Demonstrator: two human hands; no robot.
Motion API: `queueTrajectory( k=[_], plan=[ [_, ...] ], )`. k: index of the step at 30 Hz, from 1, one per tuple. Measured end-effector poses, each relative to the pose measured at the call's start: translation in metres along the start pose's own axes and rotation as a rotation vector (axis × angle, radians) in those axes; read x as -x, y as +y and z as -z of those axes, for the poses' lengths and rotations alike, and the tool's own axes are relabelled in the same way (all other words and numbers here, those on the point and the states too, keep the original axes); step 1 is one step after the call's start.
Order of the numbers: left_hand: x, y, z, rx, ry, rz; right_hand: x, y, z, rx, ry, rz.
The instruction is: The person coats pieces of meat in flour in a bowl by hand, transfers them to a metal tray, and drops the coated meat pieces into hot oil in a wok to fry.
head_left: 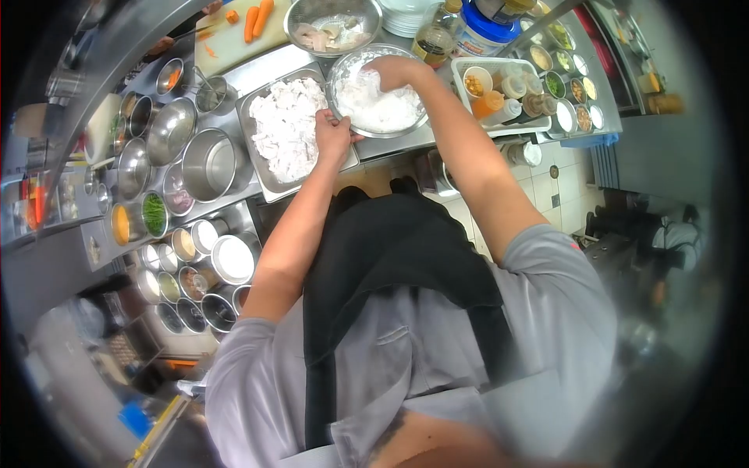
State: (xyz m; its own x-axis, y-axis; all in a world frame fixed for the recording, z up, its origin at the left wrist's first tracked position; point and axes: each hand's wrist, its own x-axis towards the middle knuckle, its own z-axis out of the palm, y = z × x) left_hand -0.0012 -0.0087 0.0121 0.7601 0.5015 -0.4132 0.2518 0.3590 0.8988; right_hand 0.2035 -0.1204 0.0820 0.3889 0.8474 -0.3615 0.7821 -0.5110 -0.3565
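Observation:
A metal bowl (341,117) of white flour (382,109) stands at the counter's edge. My left hand (334,134) is closed on its near-left rim, fingers pinched at the edge. Inside the bowl, my right hand (392,72) reaches into the flour from the right; its fingers are mostly hidden, so I cannot tell what they hold. Just left of the bowl, a rectangular metal tray (268,193) is filled with flour-coated pieces (285,129). Behind it, a second metal bowl (295,39) contains pale, wet-looking raw pieces (331,37).
At the back, a cutting board (273,33) bears carrots (257,19). A white basket (458,72) of sauce bottles is to the right, near a blue-lidded tub (484,35). Steel pots (211,164) and several ingredient containers crowd the left. Another person's hand (161,45) shows at upper left.

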Motion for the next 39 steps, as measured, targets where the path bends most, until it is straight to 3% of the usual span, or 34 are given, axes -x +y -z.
queueTrajectory(
  k=[3, 6, 8, 11, 19, 25, 30, 31, 34, 37, 39],
  plan=[
    [0.0, 0.002, 0.0, 0.008, -0.012, 0.009, -0.004, 0.0, 0.007, -0.144, -0.088, -0.047],
    [-0.002, -0.002, 0.001, -0.028, -0.004, -0.017, -0.039, 0.017, -0.048, -0.195, -0.016, -0.033],
    [-0.001, 0.001, 0.0, 0.007, -0.005, 0.004, -0.046, 0.0, -0.085, -0.01, 0.204, -0.184],
    [0.004, 0.005, -0.003, -0.037, 0.027, -0.01, -0.054, -0.005, -0.089, -0.031, 0.059, -0.067],
    [-0.002, -0.005, 0.002, -0.025, 0.006, -0.005, -0.028, 0.002, -0.015, -0.034, -0.07, -0.007],
    [0.002, -0.001, 0.001, -0.019, 0.003, -0.001, -0.012, 0.009, 0.019, 0.041, 0.002, 0.033],
    [-0.001, 0.0, 0.001, -0.021, 0.014, 0.011, 0.019, -0.009, 0.031, -0.071, -0.285, -0.05],
    [0.001, 0.001, 0.001, -0.025, 0.012, 0.013, 0.004, 0.02, -0.003, -0.051, -0.212, -0.119],
    [0.005, 0.005, -0.001, -0.03, 0.013, 0.007, 0.013, 0.0, -0.062, 0.172, -0.057, -0.259],
    [0.002, 0.006, -0.001, -0.037, 0.016, -0.008, 0.013, -0.023, -0.07, 0.158, 0.019, -0.338],
    [0.004, 0.002, 0.003, -0.052, 0.015, -0.007, 0.0, -0.003, -0.075, 0.077, 0.044, -0.272]
  ],
)
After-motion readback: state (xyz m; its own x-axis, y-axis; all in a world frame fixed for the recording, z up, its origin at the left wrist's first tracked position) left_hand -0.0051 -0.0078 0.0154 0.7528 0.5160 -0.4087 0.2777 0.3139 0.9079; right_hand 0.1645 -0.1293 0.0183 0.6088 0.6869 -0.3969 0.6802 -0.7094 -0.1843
